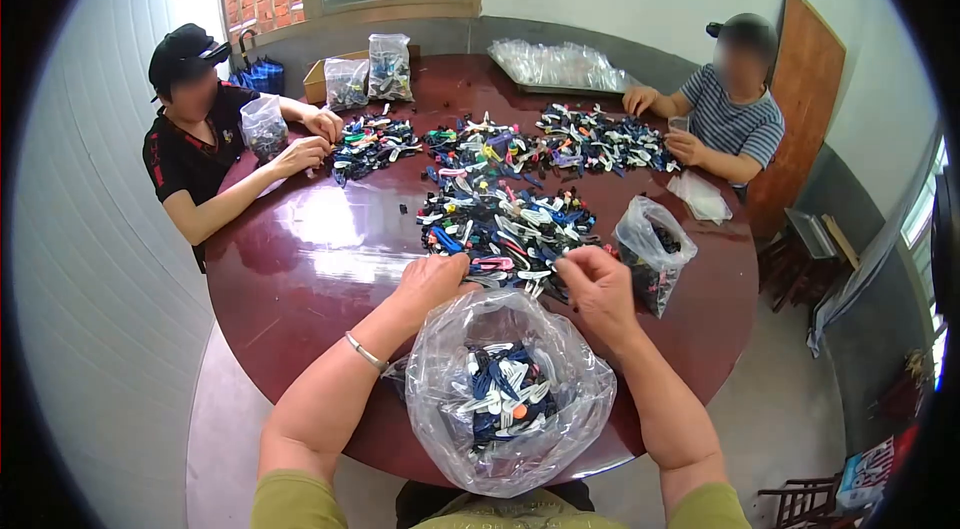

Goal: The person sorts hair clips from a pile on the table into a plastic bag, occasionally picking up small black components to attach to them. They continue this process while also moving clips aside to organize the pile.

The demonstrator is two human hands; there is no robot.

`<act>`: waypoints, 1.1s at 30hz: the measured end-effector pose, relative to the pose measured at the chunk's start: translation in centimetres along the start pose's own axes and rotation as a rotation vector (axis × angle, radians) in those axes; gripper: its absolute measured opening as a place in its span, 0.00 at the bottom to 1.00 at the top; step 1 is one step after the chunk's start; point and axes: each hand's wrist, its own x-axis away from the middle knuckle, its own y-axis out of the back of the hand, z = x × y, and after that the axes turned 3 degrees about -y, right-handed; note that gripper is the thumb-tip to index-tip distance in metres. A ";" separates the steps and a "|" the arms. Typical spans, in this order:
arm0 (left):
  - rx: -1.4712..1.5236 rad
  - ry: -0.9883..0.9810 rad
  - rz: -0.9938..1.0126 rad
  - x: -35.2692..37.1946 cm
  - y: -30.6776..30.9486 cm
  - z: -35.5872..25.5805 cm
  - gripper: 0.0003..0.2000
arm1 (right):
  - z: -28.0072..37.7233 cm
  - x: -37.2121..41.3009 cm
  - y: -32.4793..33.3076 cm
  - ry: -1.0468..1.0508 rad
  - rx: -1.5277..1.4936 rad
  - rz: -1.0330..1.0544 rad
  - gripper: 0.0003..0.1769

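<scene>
A large heap of snap hair clips [500, 214], mostly navy, black and white with some brighter ones, lies on the table in front of me. My left hand [435, 279] rests at the heap's near left edge, fingers curled together, their tips partly hidden. At the near right edge, my right hand [597, 287] has thumb and forefinger pinched close beside the clips; whatever is between them is too small to make out. Between my forearms stands a wide-open clear plastic bag [440, 429], with navy and white hair clips [508, 384] inside.
Beside my right hand stands another clear bag [655, 244] holding dark items. Two people sit across the round table [270, 329], left [195, 129] and right [740, 104], at further clip piles [600, 141]. Filled bags [390, 69] and stacked clear bags [560, 64] lie at the back.
</scene>
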 end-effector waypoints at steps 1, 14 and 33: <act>0.009 -0.006 -0.012 0.1 0.0 0.1 0.16 | 1.7 0.5 0.0 0.016 -0.076 -0.024 0.04; 0.053 -0.120 -0.123 0.2 -1.4 1.6 0.13 | 4.1 0.8 -1.7 -0.027 0.244 0.207 0.10; -0.123 -0.273 0.000 0.2 -0.5 0.5 0.15 | -3.3 0.1 -2.7 -0.112 0.172 0.049 0.10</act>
